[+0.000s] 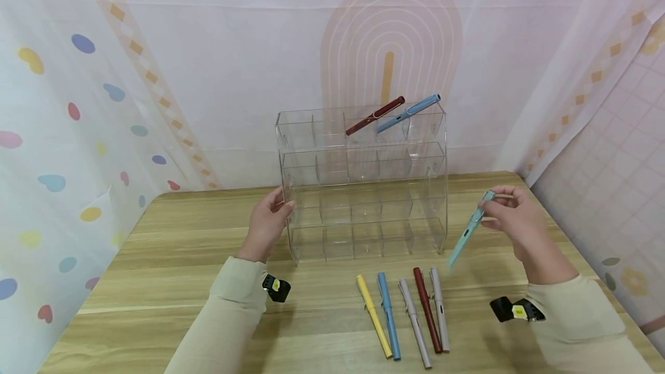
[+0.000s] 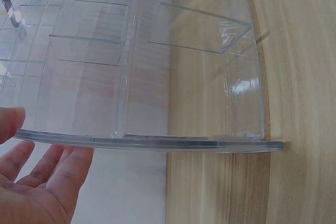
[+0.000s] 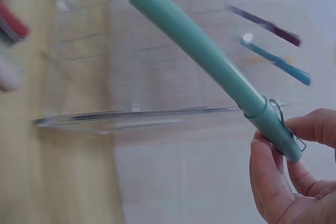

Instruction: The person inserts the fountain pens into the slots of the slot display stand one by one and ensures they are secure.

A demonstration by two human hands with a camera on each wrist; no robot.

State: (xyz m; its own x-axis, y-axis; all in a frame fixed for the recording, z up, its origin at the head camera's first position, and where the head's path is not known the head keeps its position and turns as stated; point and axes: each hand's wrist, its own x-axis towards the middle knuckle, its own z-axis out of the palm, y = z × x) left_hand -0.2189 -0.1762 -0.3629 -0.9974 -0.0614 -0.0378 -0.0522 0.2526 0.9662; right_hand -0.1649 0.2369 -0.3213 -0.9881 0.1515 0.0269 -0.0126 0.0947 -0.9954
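A clear acrylic pen rack (image 1: pixel 363 223) with tiers of small compartments stands upright on the table. At its left side panel, my left hand (image 1: pixel 267 223) holds the edge, thumb on one face and fingers (image 2: pixel 73 174) on the other. To the right of the rack, my right hand (image 1: pixel 514 218) pinches a mint-green pen (image 1: pixel 470 231) by its clip end, its other end slanting down leftward. A dark red pen (image 1: pixel 375 116) and a light blue pen (image 1: pixel 409 113) lean in the top tier.
In front of the rack lie a yellow pen (image 1: pixel 374 316), a blue pen (image 1: pixel 389 316), a dark red pen (image 1: pixel 428 310) and two greyish-lilac pens, one (image 1: pixel 415 323) left of the red. A patterned curtain (image 1: pixel 234 74) hangs behind the wooden table (image 1: pixel 171 258).
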